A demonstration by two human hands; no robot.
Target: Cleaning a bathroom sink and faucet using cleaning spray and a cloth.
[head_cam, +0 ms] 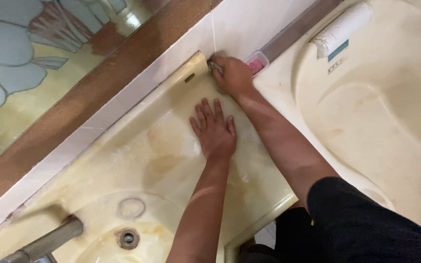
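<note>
Closest to me, at the bottom of the view, sits the round drain [128, 238] of the basin, with the grey metal tap [45, 242] reaching in from the lower left. My black sleeve [361, 224] fills the lower right corner.

A little further out, my left hand [214, 130] lies flat on the cream, yellow-stained sink counter [166, 160], palm down and fingers spread wide, holding nothing, just pressing on the smooth surface.

Beyond it, my right hand [232, 75] is at the far corner of the counter, right where it meets the white tiled wall [239, 24]. The fingers are curled tight around a small thin tool [215, 66]; only its tip shows, so I cannot tell what kind it is. The tip sits against the seam between counter edge and tile.

Just past that hand, a small clear box with something pink inside [258, 63] rests on the ledge, near my knuckles.

To the right spreads the cream bathtub [381, 122], and at its far rim lies a white roll [343, 28]. Along the upper left runs a brown wooden frame [98, 83] around a patterned glass panel [20, 58]
</note>
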